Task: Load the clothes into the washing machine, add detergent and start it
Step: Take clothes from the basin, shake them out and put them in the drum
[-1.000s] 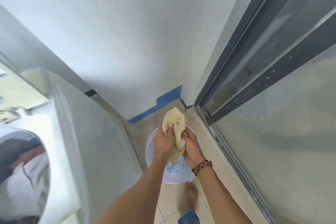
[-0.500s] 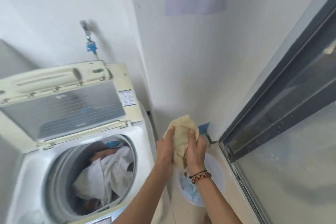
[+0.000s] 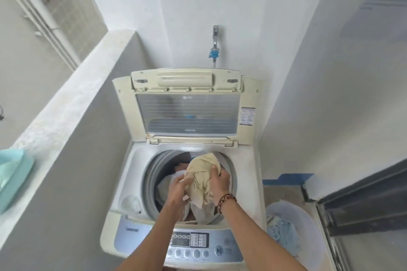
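A top-loading washing machine [image 3: 132, 167] stands in front of me with its lid [image 3: 187, 114] folded up. White and dark clothes lie in its drum [image 3: 152, 174]. Over the drum opening I hold a bunched cream cloth [image 3: 202, 174] with both hands. My left hand [image 3: 178, 189] grips its left side and my right hand [image 3: 220, 182], with a beaded bracelet on the wrist, grips its right side. The control panel [image 3: 191, 242] runs along the machine's front edge. A pale plastic basket [image 3: 308, 218] on the floor to the right holds a light blue garment [image 3: 282, 233].
A grey ledge wall [image 3: 72, 103] runs along the left, with a turquoise basin [image 3: 13, 178] on top. A tap [image 3: 215, 46] is on the wall behind the machine. A dark sliding-door frame [image 3: 363, 204] borders the right. Blue tape [image 3: 288, 178] marks the wall base.
I lifted the cream cloth out of the floor basket and carried it left, over the washer drum. My view turned from the floor corner to the machine.
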